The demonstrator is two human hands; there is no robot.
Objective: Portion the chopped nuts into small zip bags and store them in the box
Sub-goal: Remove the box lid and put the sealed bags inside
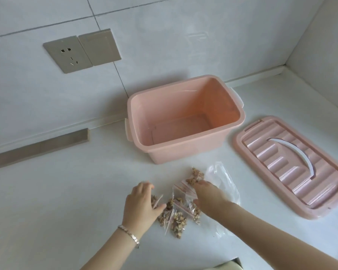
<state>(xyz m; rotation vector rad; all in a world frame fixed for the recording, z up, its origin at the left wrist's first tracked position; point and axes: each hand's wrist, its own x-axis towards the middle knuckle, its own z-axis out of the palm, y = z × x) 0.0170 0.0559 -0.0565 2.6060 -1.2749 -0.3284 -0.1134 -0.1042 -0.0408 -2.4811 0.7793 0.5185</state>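
Note:
Several small zip bags of chopped nuts (176, 217) lie in a heap on the white counter, each with a red seal line. My left hand (141, 204) rests on the left side of the heap, fingers curled over one bag. My right hand (207, 193) lies on the right side, its fingers closing on a filled bag (196, 177) at the far end. A larger clear plastic bag (225, 182) lies crumpled under and beyond my right hand. The pink storage box (185, 152) stands open behind the heap; nothing shows inside it.
The box's pink lid (292, 168) with a white handle lies flat to the right. A tiled wall with a socket plate (69, 54) rises behind the box. A grey strip (39, 148) runs along the counter's back edge at the left.

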